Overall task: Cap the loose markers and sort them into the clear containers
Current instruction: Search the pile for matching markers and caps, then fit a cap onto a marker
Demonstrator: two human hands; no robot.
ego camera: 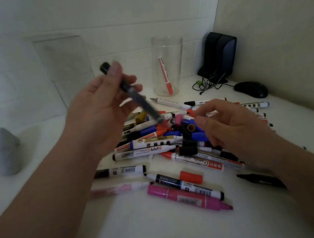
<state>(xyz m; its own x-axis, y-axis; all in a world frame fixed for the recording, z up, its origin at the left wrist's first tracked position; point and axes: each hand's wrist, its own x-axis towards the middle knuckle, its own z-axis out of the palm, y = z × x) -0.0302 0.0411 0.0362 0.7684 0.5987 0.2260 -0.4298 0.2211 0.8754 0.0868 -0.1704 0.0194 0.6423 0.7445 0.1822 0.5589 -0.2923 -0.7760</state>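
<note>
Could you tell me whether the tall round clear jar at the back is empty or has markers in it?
Not empty: the upright clear jar holds one red-and-white marker, leaning against its wall. Nothing else shows inside.

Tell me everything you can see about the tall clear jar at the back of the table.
The tall clear jar is a round, see-through cylinder, plastic or glass by its look, and no lid shows on it. It stands upright on the white table, behind the marker pile and to the left of the black speaker. It holds a single red and white marker, which leans inside with its red end down at the bottom. Nothing else appears to touch the jar.
</note>
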